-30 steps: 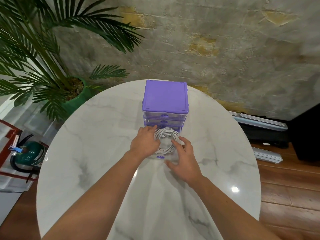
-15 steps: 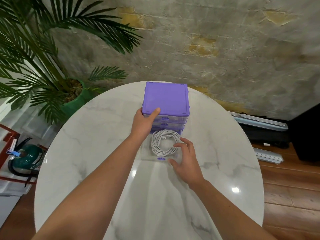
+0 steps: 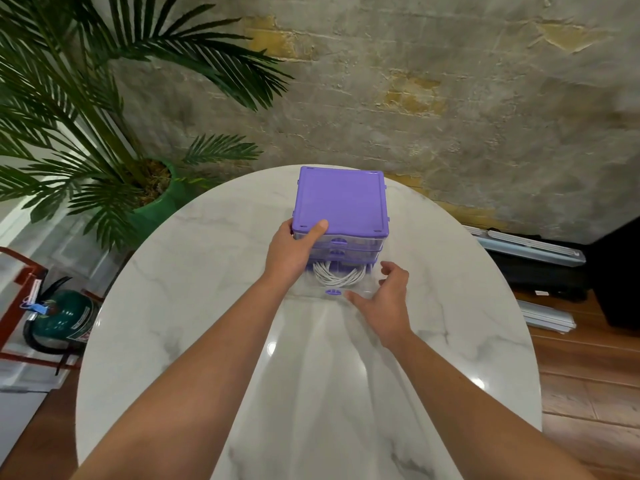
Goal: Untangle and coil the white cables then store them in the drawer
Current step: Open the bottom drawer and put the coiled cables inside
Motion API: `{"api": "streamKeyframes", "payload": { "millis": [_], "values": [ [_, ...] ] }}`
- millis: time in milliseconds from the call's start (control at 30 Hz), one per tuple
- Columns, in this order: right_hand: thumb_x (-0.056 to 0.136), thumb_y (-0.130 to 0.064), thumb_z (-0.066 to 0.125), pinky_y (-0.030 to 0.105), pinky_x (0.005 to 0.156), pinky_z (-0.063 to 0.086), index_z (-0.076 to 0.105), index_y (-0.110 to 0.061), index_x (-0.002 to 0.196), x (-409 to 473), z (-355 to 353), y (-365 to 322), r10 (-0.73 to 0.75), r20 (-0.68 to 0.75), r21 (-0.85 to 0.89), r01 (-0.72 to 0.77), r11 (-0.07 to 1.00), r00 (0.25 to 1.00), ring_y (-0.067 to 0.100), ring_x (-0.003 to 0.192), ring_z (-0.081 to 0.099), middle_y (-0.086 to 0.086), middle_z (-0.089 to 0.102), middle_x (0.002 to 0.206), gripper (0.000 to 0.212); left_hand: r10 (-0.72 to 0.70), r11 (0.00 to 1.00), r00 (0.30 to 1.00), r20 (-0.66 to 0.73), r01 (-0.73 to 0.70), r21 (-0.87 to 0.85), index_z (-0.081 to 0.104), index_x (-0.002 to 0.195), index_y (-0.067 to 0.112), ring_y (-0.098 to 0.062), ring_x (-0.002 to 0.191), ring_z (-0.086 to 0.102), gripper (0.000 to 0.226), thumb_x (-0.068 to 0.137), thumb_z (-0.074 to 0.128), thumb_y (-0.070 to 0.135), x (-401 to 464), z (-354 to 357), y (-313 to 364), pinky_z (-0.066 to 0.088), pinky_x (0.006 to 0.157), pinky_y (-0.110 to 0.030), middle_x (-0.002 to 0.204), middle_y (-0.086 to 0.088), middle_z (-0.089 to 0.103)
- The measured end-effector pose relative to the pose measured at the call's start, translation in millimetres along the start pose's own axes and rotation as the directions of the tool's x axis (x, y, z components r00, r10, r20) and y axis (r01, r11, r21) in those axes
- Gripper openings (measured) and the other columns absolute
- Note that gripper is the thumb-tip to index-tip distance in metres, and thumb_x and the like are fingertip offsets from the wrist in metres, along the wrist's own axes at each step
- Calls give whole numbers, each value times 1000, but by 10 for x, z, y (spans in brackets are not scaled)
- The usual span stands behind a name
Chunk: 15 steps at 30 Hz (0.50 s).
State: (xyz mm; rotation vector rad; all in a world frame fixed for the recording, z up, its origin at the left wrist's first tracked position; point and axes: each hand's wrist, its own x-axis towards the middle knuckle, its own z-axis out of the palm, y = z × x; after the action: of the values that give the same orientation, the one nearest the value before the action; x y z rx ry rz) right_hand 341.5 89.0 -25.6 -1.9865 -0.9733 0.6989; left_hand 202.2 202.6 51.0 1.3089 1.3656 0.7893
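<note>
A purple drawer unit (image 3: 341, 200) with clear drawers stands at the far middle of the round marble table (image 3: 173, 306). Its bottom clear drawer (image 3: 333, 292) is partly pulled out, with the coiled white cables (image 3: 337, 277) lying inside, their far half hidden under the unit. My left hand (image 3: 294, 249) grips the unit's front left corner, thumb on the lid. My right hand (image 3: 384, 299) rests against the drawer's front right, fingers spread, thumb near the purple handle.
A potted palm in a green pot (image 3: 156, 202) stands beyond the table's left edge. A green fire extinguisher (image 3: 59, 320) in a red stand sits on the floor at the left. Flat packages (image 3: 526, 247) and a dark object lie on the wooden floor at the right.
My left hand left the cables and took hold of the unit's top corner. The drawer with the coil has slid further into the unit under my right hand.
</note>
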Motion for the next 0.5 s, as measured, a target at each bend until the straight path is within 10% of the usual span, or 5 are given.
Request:
{"api": "streamKeyframes", "payload": {
  "millis": [267,500],
  "values": [
    [60,-31,69,45,101,46,39,-32,139,153,-3,17,-29,116,59,22,998,993,17,119,49,-6,50,130,84,-45,999,986,163,47,-8,22,152,24,-8,138,36,116,59,88,46,-68,-155,-510,38,110,-37,153,7,35],
    [66,-17,64,42,94,52,41,-41,131,151,-30,-11,-49,127,102,36,994,991,10,112,51,-14,53,120,73,50,994,972,230,-71,85,34,143,22,-5,116,49,95,66,88,11,-27,-148,-707,46,102,-38,130,12,47]
  ]
}}
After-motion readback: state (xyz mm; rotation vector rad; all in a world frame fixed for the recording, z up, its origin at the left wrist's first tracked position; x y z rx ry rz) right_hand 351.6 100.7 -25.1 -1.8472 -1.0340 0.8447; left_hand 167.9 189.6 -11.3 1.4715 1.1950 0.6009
